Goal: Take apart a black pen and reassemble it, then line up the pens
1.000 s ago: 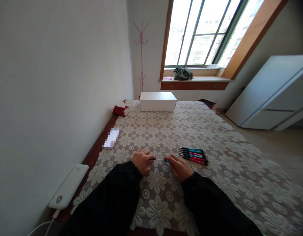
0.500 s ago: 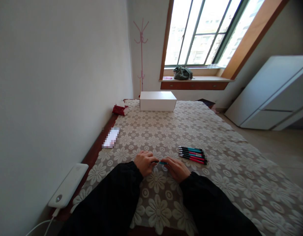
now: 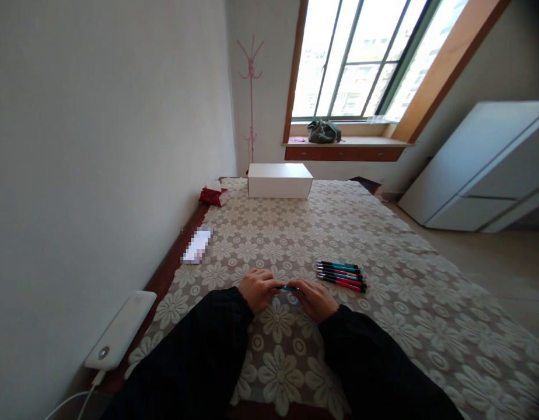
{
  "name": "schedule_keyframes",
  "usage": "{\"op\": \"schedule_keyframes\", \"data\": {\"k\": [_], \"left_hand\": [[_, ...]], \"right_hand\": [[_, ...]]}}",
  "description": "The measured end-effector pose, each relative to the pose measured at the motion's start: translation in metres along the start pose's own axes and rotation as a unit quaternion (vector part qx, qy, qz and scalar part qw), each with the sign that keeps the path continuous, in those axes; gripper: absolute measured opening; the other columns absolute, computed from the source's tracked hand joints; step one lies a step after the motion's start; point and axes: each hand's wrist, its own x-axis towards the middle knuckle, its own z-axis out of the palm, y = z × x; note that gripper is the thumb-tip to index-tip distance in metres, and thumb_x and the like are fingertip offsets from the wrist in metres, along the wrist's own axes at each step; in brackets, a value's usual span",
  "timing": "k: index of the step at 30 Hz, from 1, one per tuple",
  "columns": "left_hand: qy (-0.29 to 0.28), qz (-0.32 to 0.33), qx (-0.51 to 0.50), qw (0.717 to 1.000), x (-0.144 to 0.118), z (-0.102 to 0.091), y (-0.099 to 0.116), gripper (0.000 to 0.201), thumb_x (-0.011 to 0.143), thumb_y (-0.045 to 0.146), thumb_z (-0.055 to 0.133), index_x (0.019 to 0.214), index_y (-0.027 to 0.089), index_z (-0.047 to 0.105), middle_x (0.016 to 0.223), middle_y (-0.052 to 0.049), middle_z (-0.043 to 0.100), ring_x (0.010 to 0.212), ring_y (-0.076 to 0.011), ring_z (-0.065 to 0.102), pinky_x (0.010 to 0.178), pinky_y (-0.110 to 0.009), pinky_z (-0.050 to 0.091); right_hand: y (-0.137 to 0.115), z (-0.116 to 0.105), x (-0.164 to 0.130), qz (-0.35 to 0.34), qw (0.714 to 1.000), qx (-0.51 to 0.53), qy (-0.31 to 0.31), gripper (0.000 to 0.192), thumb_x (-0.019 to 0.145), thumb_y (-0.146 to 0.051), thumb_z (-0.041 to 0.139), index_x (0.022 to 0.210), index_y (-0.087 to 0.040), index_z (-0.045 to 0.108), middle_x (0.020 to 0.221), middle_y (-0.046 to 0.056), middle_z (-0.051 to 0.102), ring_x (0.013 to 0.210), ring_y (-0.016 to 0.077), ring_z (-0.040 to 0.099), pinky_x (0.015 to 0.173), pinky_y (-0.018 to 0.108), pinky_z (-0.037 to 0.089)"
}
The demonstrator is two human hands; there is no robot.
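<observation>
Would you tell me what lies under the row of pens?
The pens rest directly on the floral lace cloth; whatever the cloth covers beneath them is hidden.

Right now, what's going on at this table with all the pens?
A person in black sleeves holds a teal pen between both hands: the left hand grips one end and the right hand the other, just above the flowered lace tablecloth. Only a short teal piece shows between the fingers. To the right lies a neat row of pens, teal and pink, untouched. A white box sits at the far end, and a white power bank lies near the left edge.
</observation>
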Motion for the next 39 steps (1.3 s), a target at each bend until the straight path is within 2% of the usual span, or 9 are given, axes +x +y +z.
{"op": "schedule_keyframes", "data": {"k": [13,28,39], "left_hand": [[0.005,0.012,0.004,1.0,0.0001,-0.0005,-0.0006,0.033,0.101,0.037,0.052,0.131,0.033,0.066,0.103,-0.002,0.072,0.098,-0.0193,0.063,0.094,-0.037,0.046],[0.022,0.0,-0.025,0.999,-0.0002,0.0014,-0.0019,0.025,0.099,0.039,0.056,0.114,0.027,0.073,0.105,-0.003,0.073,0.099,-0.0192,0.065,0.094,-0.036,0.048],[0.031,-0.003,-0.055,0.998,-0.0008,-0.001,-0.0001,0.019,0.096,0.035,0.062,0.107,0.024,0.072,0.104,-0.002,0.074,0.098,-0.0186,0.066,0.093,-0.034,0.048]], "right_hand": [[0.0022,0.0009,-0.0013,0.009,1.0,-0.01,0.001,0.02,0.101,-0.024,0.044,0.113,-0.024,0.06,0.101,0.007,0.074,0.09,0.0192,0.072,0.08,0.031,0.057],[-0.0002,-0.0008,0.0003,-0.011,1.0,0.002,0.003,0.022,0.102,-0.024,0.043,0.112,-0.024,0.063,0.099,0.006,0.073,0.089,0.0188,0.072,0.079,0.03,0.057],[-0.0047,-0.0032,0.0012,0.002,1.0,0.017,-0.005,0.023,0.103,-0.026,0.041,0.111,-0.024,0.062,0.098,0.006,0.074,0.086,0.0183,0.071,0.078,0.029,0.056]]}}
